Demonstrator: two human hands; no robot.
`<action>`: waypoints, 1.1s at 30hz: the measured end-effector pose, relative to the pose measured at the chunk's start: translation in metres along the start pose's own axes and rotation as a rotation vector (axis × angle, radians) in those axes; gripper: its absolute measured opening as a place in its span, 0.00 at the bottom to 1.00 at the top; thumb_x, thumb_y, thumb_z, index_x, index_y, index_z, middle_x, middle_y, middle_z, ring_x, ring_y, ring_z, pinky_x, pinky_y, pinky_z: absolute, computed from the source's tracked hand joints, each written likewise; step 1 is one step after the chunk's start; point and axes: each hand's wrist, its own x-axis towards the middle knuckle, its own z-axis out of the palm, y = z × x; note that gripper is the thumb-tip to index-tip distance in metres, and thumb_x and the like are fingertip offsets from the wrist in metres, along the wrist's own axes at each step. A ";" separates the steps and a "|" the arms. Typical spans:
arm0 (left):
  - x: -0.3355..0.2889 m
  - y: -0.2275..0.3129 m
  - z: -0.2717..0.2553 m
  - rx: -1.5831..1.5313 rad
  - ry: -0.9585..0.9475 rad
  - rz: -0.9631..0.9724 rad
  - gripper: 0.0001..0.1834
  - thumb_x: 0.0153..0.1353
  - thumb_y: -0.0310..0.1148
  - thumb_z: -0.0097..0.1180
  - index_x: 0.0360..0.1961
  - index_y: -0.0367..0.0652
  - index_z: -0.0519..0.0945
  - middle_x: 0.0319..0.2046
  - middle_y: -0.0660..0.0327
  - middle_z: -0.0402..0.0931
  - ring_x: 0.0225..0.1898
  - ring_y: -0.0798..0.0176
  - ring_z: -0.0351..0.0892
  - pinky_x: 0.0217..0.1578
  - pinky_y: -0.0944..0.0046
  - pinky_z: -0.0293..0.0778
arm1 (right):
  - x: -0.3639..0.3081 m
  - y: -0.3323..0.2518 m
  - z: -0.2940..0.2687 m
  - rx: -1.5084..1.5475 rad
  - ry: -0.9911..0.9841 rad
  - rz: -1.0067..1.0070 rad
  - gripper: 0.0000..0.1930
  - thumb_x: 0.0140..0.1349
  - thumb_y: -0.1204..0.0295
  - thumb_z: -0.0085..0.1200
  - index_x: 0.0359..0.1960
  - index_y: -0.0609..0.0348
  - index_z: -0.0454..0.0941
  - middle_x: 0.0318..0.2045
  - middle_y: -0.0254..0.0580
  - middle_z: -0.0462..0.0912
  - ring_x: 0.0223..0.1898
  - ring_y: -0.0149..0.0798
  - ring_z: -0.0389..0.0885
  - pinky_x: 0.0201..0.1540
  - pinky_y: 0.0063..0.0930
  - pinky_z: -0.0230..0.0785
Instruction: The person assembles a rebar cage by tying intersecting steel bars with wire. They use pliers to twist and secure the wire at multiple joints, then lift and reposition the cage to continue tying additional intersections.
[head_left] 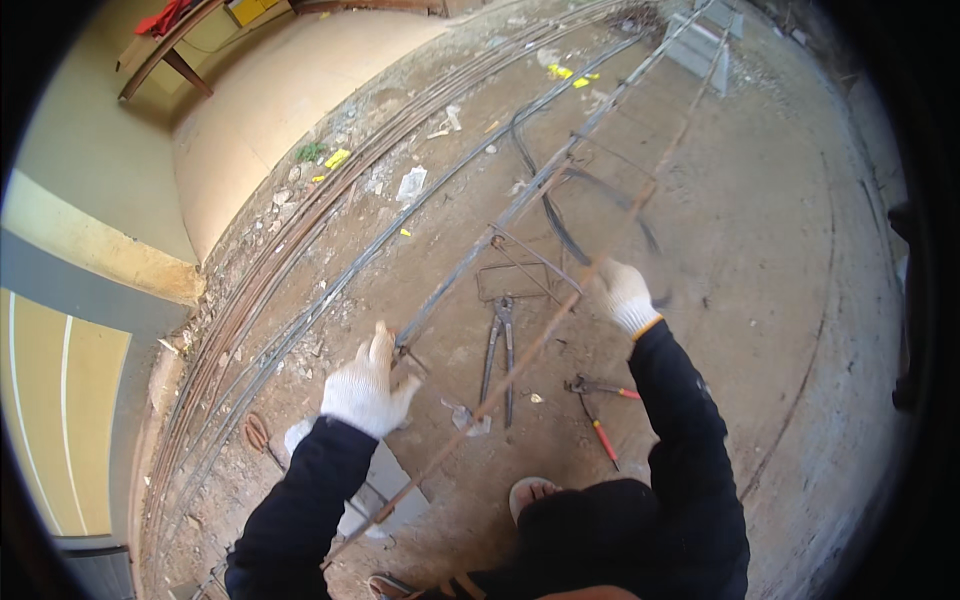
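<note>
Both my hands wear white knit gloves. My left hand (pixel 366 388) is at the grey steel rebar (pixel 455 275), beside a small wire stirrup (pixel 412 358). Its thumb and fingers are apart. Farther right, my right hand (pixel 624 298) closes on the rusty rebar (pixel 540 345), which runs diagonally past my feet; its fingertips are partly hidden. Rectangular stirrups (pixel 535 268) cross between the two long bars. On the ground between my hands lie long-handled cutters (pixel 505 340). Pincers with red and yellow handles (pixel 598 425) lie below my right hand.
Bundles of long rebar (pixel 290 225) curve along the left, beside a pale raised floor (pixel 260 100). Black tubing (pixel 545 190) lies beyond the frame of bars. A rusty-handled tool (pixel 258 432) rests left of my forearm. Grey blocks (pixel 698 55) support the bars' far end.
</note>
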 end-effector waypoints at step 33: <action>0.005 -0.003 -0.003 -0.144 -0.024 -0.001 0.32 0.56 0.40 0.65 0.57 0.32 0.72 0.36 0.47 0.82 0.31 0.48 0.85 0.31 0.59 0.80 | 0.035 -0.157 0.169 0.217 -0.405 -1.064 0.11 0.64 0.61 0.49 0.37 0.52 0.78 0.24 0.42 0.82 0.26 0.52 0.82 0.29 0.48 0.74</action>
